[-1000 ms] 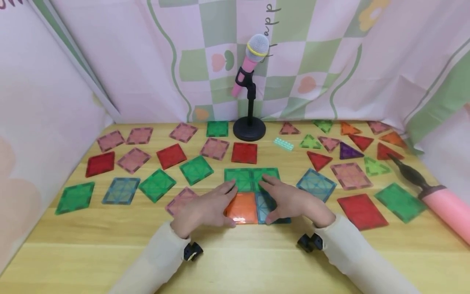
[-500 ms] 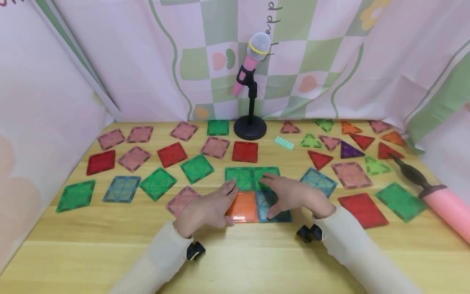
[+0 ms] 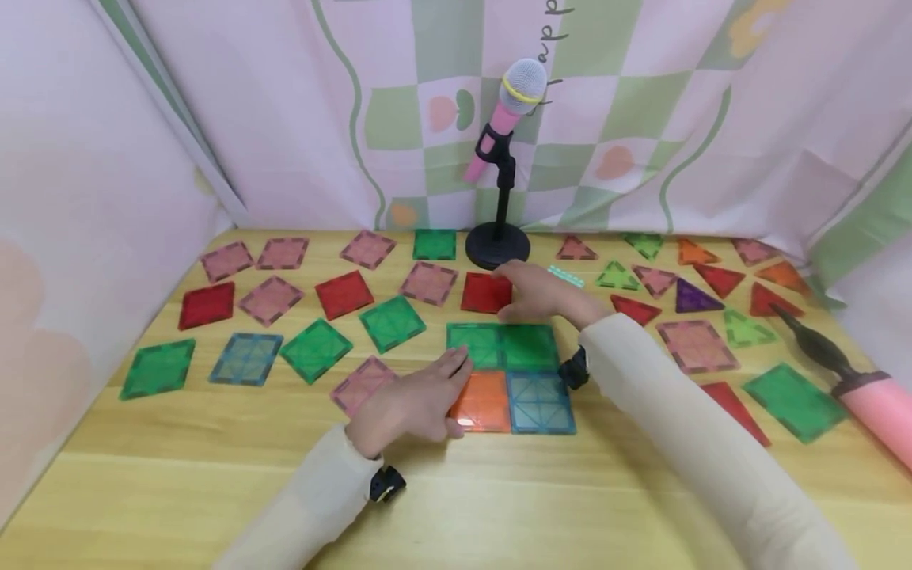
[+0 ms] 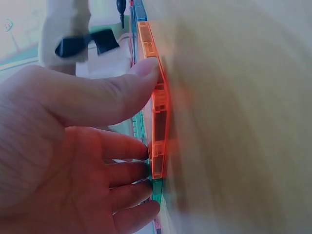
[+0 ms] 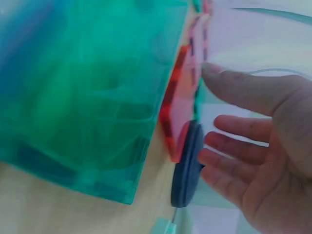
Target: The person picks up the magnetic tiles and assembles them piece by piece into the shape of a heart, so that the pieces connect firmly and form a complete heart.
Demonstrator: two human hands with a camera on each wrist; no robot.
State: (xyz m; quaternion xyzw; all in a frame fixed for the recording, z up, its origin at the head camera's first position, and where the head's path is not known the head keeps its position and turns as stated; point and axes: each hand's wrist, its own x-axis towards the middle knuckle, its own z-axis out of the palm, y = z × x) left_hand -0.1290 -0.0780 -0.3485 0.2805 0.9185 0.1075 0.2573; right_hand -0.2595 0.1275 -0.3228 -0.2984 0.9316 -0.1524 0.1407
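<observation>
Four-sided translucent magnetic tiles form a flat block in the middle of the table: an orange tile and a blue tile in front, two green tiles behind. At the block's left side, my left hand touches the orange tile with thumb and fingertips; its fingers are nearly straight in the left wrist view. My right hand reaches over a red square tile behind the block, fingers extended and holding nothing. In the right wrist view, the red tile lies beyond a large green tile.
Square tiles in pink, red, green and blue lie scattered on the left. Several triangles, including a purple triangle, are at the right back. A microphone on a black stand stands behind. A pink-handled pump lies at the right edge.
My right hand has lifted off the blue and green tiles and moved back to the red tile. The left hand stays at the orange tile. The head view has shifted slightly.
</observation>
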